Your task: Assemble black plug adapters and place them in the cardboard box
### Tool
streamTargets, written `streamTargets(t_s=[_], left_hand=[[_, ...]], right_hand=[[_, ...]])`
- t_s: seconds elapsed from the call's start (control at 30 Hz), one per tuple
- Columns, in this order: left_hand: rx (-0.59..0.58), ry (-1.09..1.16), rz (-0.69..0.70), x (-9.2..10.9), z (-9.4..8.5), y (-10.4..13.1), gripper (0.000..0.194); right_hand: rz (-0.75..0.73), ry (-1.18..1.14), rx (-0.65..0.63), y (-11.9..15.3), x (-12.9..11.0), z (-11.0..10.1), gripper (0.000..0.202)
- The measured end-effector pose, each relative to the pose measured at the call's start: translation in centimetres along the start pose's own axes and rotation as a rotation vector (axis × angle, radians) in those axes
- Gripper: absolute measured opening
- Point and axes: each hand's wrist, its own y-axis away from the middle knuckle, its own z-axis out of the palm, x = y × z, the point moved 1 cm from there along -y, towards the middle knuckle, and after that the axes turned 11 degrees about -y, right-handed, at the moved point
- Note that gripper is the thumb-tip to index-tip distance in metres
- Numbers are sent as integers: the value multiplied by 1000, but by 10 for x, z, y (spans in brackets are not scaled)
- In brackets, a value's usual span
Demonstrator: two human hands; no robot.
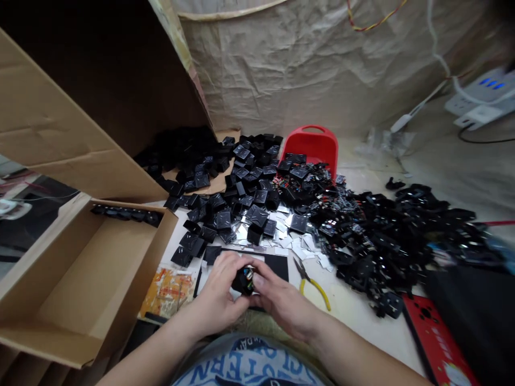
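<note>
Both hands meet at the lower middle, over a black mat (277, 264) near the table's front. My left hand (222, 292) wraps round the left side of a small black housing (240, 281), its fingers curled over the top. Coloured wires or parts show in the housing's open side, which faces right. My right hand (277, 297) grips the same housing from the right, thumb beside the coloured parts. Yellow-handled pliers (311, 284) lie just right of the hands. Black box-shaped cases (193, 244) are scattered beyond the left hand.
An open cardboard box (86, 268) with a row of black pieces stands at left. A red scoop-shaped container (311, 143) sits at the back. Black plug parts (378, 230) are heaped at right, near a red box (438, 340). White squares (303, 245) lie in the middle.
</note>
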Motion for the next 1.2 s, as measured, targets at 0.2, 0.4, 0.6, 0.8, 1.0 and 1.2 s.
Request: streamTargets(t_s=[0.2, 0.4, 0.6, 0.8, 1.0, 1.2], left_hand=[[65, -198, 202, 12, 11, 3, 58], [81, -245, 202, 8, 31, -6, 56], [13, -111, -86, -17, 27, -15, 49], [-86, 125, -251, -17, 24, -14, 43], [-196, 457, -461, -4, 39, -17, 47], [-66, 715, -577, 6, 43, -27, 51]], right_hand=[[-243, 71, -46, 3, 21, -4, 57], [-322, 313, -3, 7, 4, -18, 48], [-441, 1421, 535, 31, -77, -79, 28], [-191, 2101, 940, 58, -109, -129, 17], [-615, 1628, 702, 34, -79, -94, 10], [-815, 1463, 309, 10, -35, -24, 8]])
